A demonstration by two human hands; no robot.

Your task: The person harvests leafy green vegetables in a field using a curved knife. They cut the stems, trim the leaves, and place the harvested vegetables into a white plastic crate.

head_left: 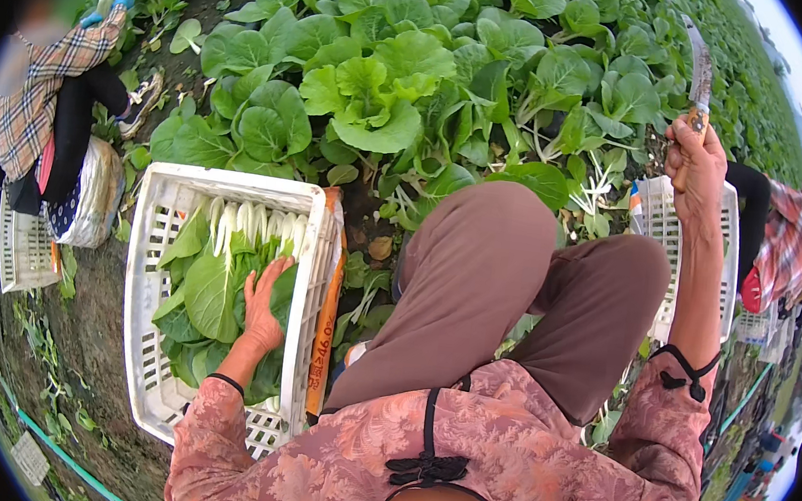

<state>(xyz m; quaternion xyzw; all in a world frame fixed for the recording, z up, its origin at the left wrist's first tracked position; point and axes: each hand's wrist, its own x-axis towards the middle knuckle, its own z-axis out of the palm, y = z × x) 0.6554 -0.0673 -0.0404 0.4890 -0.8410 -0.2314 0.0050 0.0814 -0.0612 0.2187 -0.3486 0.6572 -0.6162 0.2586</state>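
Note:
My left hand (pixel 263 311) lies with its fingers stretched out on leafy greens (pixel 210 295) inside a white plastic crate (pixel 136 297). Their white stems line up along the crate's far side, and the leaves spread toward me. Raised at the right, my right hand (pixel 697 168) is closed round the wooden handle of a knife (pixel 701 75). Its long blade, stained in places, points up and away from me, well apart from any plant in the hand's reach. Part of the crate's floor shows as a white grid near my left forearm.
Dense green plants (pixel 377 94) grow ahead of my knees. An orange and white sack (pixel 328 311) stands against the crate's right side. Another white crate (pixel 660 218) sits behind my right forearm. Co-workers crouch at the far left (pixel 43 110) and far right (pixel 786 239).

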